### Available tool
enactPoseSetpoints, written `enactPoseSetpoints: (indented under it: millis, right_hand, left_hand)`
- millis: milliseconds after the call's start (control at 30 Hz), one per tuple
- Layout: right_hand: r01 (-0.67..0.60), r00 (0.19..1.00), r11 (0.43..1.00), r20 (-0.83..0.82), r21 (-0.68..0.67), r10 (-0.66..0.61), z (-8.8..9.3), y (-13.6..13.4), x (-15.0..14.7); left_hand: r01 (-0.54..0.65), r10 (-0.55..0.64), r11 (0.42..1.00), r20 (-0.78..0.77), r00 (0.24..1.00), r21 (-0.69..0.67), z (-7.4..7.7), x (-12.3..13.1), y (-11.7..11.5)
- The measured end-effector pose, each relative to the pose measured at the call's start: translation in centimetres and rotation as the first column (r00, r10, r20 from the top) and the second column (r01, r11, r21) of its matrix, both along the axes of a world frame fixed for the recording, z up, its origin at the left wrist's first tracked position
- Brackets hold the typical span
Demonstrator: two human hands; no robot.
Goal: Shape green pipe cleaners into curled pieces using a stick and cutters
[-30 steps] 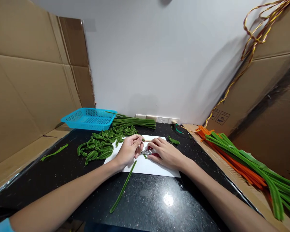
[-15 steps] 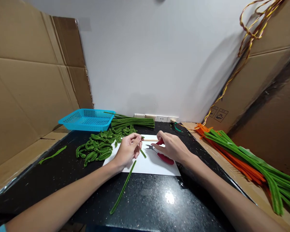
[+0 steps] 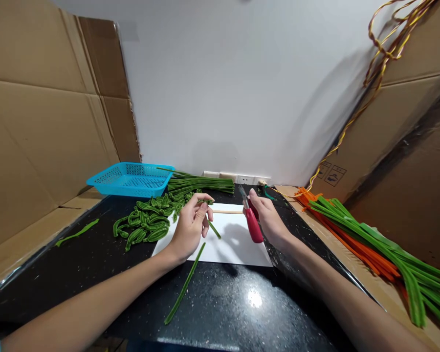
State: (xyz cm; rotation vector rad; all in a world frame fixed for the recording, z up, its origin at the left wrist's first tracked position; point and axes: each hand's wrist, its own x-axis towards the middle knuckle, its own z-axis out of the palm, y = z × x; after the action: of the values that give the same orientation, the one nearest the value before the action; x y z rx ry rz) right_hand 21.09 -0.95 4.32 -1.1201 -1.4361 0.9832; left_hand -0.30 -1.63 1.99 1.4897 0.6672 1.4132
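Note:
My left hand (image 3: 188, 227) is raised a little over the white sheet (image 3: 234, 247), its fingers pinched on a short green pipe cleaner piece (image 3: 213, 228) that hangs down to the right. My right hand (image 3: 267, 217) is lifted beside it, closed round red-handled cutters (image 3: 252, 222) whose blades point up and back. A thin wooden stick (image 3: 227, 211) lies across the sheet's far edge between the hands. One long straight green pipe cleaner (image 3: 185, 285) lies on the black counter below my left hand.
A heap of bent green pieces (image 3: 146, 222) lies left of the sheet, with a blue basket (image 3: 130, 180) and a bundle of straight green stems (image 3: 201, 185) behind. Green and orange stems (image 3: 370, 244) lie at the right. Cardboard stands on both sides.
My right hand lifted the red cutters off the sheet and turned the blades upward. My left hand rose slightly with the short green piece. The wooden stick now lies uncovered.

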Motion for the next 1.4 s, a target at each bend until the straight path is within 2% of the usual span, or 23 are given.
enactPoseSetpoints:
  millis: [67, 133, 200, 267, 333, 467, 533, 667, 767, 833, 900, 967, 1067, 1167, 1300, 1400]
  right_hand:
    - [-0.18, 0.954, 0.977, -0.264, -0.115, 0.145, 0.3, -0.6, -0.5]
    - [-0.389, 0.835, 0.915, -0.459, -0.103, 0.303, 1.0, -1.5, -0.9]
    - [-0.472, 0.743, 0.881, -0.545, -0.016, 0.388, 1.7, -2.6, -1.3]
    - [-0.516, 0.713, 0.855, -0.522, 0.063, 0.468, 2.2, -3.5, -1.6]
    - [-0.507, 0.726, 0.858, -0.494, 0.086, 0.479, 2.2, -4.1, -1.9]
    - [-0.509, 0.68, 0.854, -0.559, 0.105, 0.474, 1.6, -4.2, -2.5]
    - [-0.482, 0.687, 0.87, -0.574, 0.1, 0.446, 1.2, -3.9, -2.7]
    - [-0.353, 0.754, 0.935, -0.581, 0.034, 0.306, 0.8, -3.5, -3.3]
    - [-0.298, 0.74, 0.952, -0.646, -0.066, 0.187, 0.8, -3.6, -3.7]
    - [-0.279, 0.726, 0.948, -0.679, -0.151, 0.106, 0.7, -3.6, -3.7]
    - [-0.275, 0.728, 0.933, -0.684, -0.231, 0.045, 0.6, -3.4, -3.3]
    - [-0.283, 0.741, 0.92, -0.671, -0.272, 0.029, 0.6, -3.0, -2.6]
    - [-0.3, 0.761, 0.922, -0.645, -0.246, 0.075, 0.7, -2.4, -1.9]
    - [-0.366, 0.735, 0.904, -0.665, -0.221, 0.135, 1.0, -2.2, -1.9]
    - [-0.452, 0.691, 0.862, -0.701, -0.229, 0.177, 0.9, -2.7, -2.6]
    - [-0.391, 0.759, 0.903, -0.617, -0.178, 0.207, 0.2, -2.7, -2.8]
  left_hand:
    - [-0.033, 0.035, 0.998, -0.031, 0.999, 0.054, 0.1, 0.0, -0.2]
    - [-0.056, 0.061, 0.994, -0.062, 0.996, 0.091, 0.3, 0.0, -0.5]
    - [-0.072, 0.082, 0.991, -0.085, 0.993, 0.114, 0.7, -0.1, -1.0]
    - [-0.094, 0.109, 0.983, -0.089, 0.99, 0.155, 1.0, -0.1, -1.5]
    - [-0.118, 0.134, 0.972, -0.069, 0.989, 0.202, 1.2, -0.1, -1.9]
    - [-0.129, 0.154, 0.932, -0.045, 0.987, 0.339, 1.0, 0.0, -2.3]
    - [-0.129, 0.152, 0.905, -0.025, 0.988, 0.405, 0.8, -0.1, -2.2]
    - [-0.141, 0.167, 0.861, -0.01, 0.986, 0.488, 0.1, -0.3, -2.0]
    - [-0.149, 0.182, 0.852, -0.017, 0.983, 0.502, 0.1, -0.2, -2.3]
    - [-0.135, 0.155, 0.901, -0.016, 0.988, 0.413, 0.5, 0.0, -2.5]
    - [-0.124, 0.13, 0.97, -0.015, 0.991, 0.207, 1.1, 0.1, -2.5]
    - [-0.119, 0.119, 0.992, 0.005, 0.993, 0.029, 1.7, 0.1, -2.1]
    - [-0.103, 0.112, 0.986, 0.067, 0.991, -0.128, 1.7, -0.1, -0.9]
    - [-0.086, 0.112, 0.964, 0.091, 0.989, -0.25, 1.1, -0.3, 0.0]
    - [-0.077, 0.101, 0.946, 0.059, 0.993, -0.316, 0.6, -0.2, 0.2]
    - [-0.056, 0.075, 0.947, 0.048, 0.996, -0.316, 0.9, 0.0, -0.3]
